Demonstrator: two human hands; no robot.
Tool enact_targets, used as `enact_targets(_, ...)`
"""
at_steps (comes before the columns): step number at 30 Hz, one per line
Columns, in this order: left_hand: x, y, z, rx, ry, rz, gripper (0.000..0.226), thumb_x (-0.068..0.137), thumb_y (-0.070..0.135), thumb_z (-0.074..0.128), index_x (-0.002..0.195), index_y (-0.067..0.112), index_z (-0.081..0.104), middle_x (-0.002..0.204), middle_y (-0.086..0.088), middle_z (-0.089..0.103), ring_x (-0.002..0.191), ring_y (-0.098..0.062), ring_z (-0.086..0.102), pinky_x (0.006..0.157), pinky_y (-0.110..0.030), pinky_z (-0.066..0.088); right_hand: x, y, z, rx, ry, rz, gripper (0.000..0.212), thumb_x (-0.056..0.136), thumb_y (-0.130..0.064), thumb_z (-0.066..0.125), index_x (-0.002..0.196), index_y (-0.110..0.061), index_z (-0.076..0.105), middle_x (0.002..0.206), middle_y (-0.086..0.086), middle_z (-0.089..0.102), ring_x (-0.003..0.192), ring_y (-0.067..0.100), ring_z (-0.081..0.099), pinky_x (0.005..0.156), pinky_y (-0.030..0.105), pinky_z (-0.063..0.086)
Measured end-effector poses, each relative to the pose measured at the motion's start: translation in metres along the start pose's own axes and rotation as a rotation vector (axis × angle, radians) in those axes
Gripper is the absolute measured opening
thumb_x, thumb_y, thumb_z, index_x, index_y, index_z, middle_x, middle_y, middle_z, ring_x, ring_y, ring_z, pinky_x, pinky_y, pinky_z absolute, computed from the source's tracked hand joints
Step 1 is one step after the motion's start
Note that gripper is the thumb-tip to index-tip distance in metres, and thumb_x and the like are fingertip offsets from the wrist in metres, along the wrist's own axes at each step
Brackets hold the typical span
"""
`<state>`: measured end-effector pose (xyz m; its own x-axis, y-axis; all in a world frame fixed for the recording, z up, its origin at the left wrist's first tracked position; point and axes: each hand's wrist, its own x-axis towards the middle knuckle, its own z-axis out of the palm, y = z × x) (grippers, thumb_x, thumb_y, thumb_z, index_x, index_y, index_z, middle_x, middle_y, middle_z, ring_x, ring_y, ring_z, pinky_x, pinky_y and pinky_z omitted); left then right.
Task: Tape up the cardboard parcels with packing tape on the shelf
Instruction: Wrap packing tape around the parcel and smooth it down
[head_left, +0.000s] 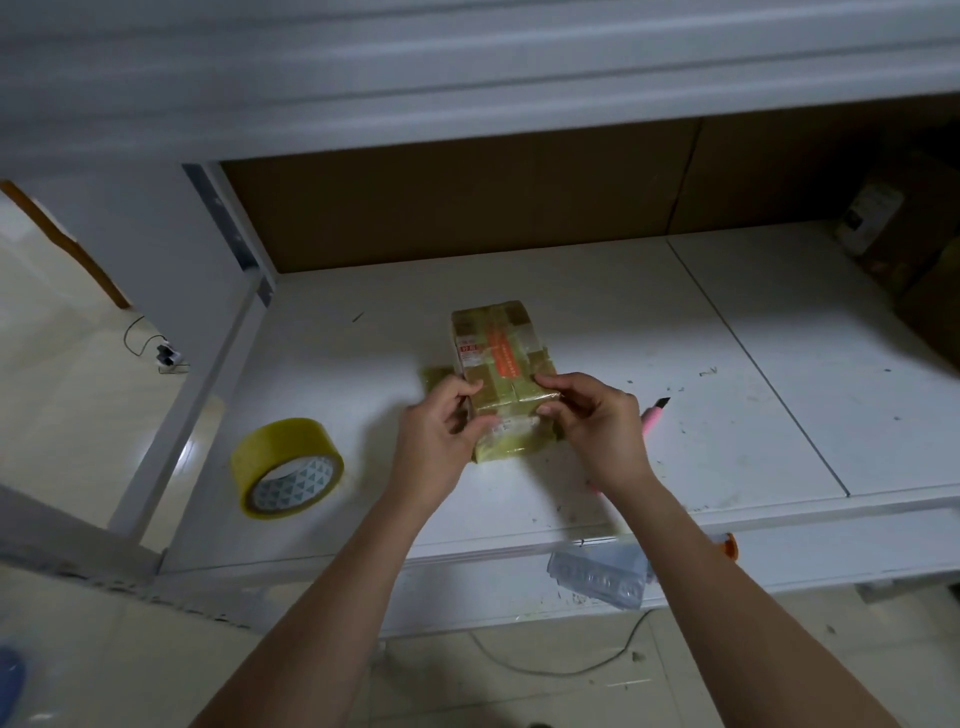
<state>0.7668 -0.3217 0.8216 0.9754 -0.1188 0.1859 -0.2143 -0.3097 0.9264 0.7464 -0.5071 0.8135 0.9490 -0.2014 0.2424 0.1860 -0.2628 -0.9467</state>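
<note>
A small cardboard parcel (501, 358), wrapped in yellowish tape with an orange strip on top, lies in the middle of the white shelf (597, 312). My left hand (441, 426) grips its near left corner with curled fingers. My right hand (592, 415) pinches its near right edge between thumb and fingers. A strip of tape runs across the parcel's near end between the two hands. A roll of yellow packing tape (287, 467) rests on the shelf to the left, apart from the hands.
A pink utility knife (655, 410) lies just right of my right hand. Cardboard boxes (904, 244) stand at the shelf's back right. A clear plastic sheet (602, 577) hangs at the front edge. A shelf post (182, 405) rises at left; cables cross the floor.
</note>
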Motion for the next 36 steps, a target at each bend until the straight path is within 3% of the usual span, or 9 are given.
enact_targets(8, 0.002, 0.000, -0.006, -0.035, -0.057, -0.031, 0.043, 0.069, 0.000, 0.084, 0.107, 0.001, 0.063, 0.099, -0.005, 0.074, 0.088, -0.010, 0.073, 0.078, -0.024, 0.058, 0.003, -0.001, -0.018, 0.025, -0.206, 0.047, 0.049, 0.072, 0.000, 0.080, 0.114, -0.024, 0.069, 0.114, -0.004, 0.071, 0.105, 0.009, 0.067, 0.100, 0.029, 0.050)
enact_targets(11, 0.002, -0.004, -0.001, 0.038, -0.001, 0.010, 0.036, 0.074, 0.007, 0.083, 0.104, 0.006, 0.064, 0.096, -0.004, 0.075, 0.088, -0.013, 0.073, 0.079, -0.037, 0.060, 0.000, -0.003, -0.010, 0.046, -0.125, 0.051, 0.047, 0.067, -0.008, 0.084, 0.112, -0.016, 0.071, 0.109, -0.004, 0.072, 0.101, 0.005, 0.068, 0.095, 0.023, 0.051)
enact_targets(15, 0.000, -0.009, 0.006, 0.101, 0.061, 0.052, 0.031, 0.078, 0.015, 0.081, 0.103, 0.009, 0.065, 0.087, -0.017, 0.073, 0.081, -0.034, 0.071, 0.072, -0.051, 0.059, 0.002, -0.003, 0.005, -0.019, 0.041, 0.021, 0.029, 0.074, -0.002, 0.079, 0.102, -0.008, 0.074, 0.089, -0.002, 0.074, 0.080, 0.007, 0.072, 0.084, 0.024, 0.057)
enact_targets(20, 0.000, -0.004, -0.002, 0.035, -0.039, 0.000, 0.041, 0.072, 0.007, 0.083, 0.108, 0.004, 0.064, 0.097, -0.006, 0.074, 0.087, -0.006, 0.072, 0.081, -0.028, 0.059, 0.004, -0.006, -0.008, 0.007, -0.064, 0.009, 0.035, 0.072, 0.002, 0.079, 0.103, -0.013, 0.072, 0.099, -0.007, 0.072, 0.091, -0.003, 0.068, 0.084, 0.011, 0.050)
enact_targets(24, -0.002, -0.011, 0.006, 0.129, 0.059, 0.066, 0.031, 0.080, 0.009, 0.079, 0.107, 0.007, 0.066, 0.089, -0.008, 0.073, 0.082, -0.024, 0.073, 0.073, -0.044, 0.061, 0.005, -0.002, -0.001, -0.039, 0.009, -0.025, 0.021, 0.082, 0.007, 0.070, 0.100, -0.004, 0.073, 0.085, -0.004, 0.072, 0.073, -0.007, 0.067, 0.072, 0.007, 0.049)
enact_targets(27, -0.002, -0.011, 0.010, 0.122, 0.091, 0.078, 0.025, 0.082, 0.008, 0.077, 0.105, 0.007, 0.066, 0.088, -0.014, 0.073, 0.080, -0.029, 0.072, 0.074, -0.046, 0.060, 0.008, -0.001, 0.003, -0.087, 0.012, -0.031, 0.018, 0.082, 0.007, 0.070, 0.095, -0.005, 0.074, 0.086, -0.003, 0.072, 0.075, -0.006, 0.067, 0.072, 0.008, 0.049)
enact_targets(30, -0.002, -0.001, -0.002, 0.116, 0.039, 0.054, 0.022, 0.086, 0.018, 0.074, 0.105, 0.006, 0.073, 0.093, -0.010, 0.076, 0.080, -0.013, 0.072, 0.077, -0.032, 0.060, 0.010, -0.004, -0.004, -0.124, -0.038, -0.030, 0.016, 0.081, 0.003, 0.073, 0.091, -0.010, 0.074, 0.088, -0.003, 0.073, 0.078, 0.000, 0.069, 0.074, 0.013, 0.052)
enact_targets(32, 0.003, 0.006, -0.016, 0.237, 0.097, 0.132, 0.026, 0.088, 0.037, 0.070, 0.100, 0.015, 0.076, 0.086, 0.002, 0.075, 0.073, -0.007, 0.070, 0.069, -0.038, 0.060, 0.013, -0.009, -0.012, -0.145, -0.117, -0.052, 0.019, 0.082, 0.001, 0.072, 0.089, -0.016, 0.073, 0.088, 0.002, 0.075, 0.080, 0.015, 0.070, 0.074, 0.022, 0.055)
enact_targets(36, 0.028, 0.019, -0.036, 0.367, 0.135, 0.106, 0.063, 0.083, 0.046, 0.072, 0.140, 0.029, 0.051, 0.124, 0.002, 0.050, 0.108, -0.010, 0.055, 0.090, -0.030, 0.050, 0.023, -0.016, -0.024, -0.205, -0.289, -0.052, 0.017, 0.088, -0.003, 0.067, 0.096, -0.018, 0.069, 0.100, -0.011, 0.070, 0.095, 0.011, 0.067, 0.088, 0.033, 0.055)
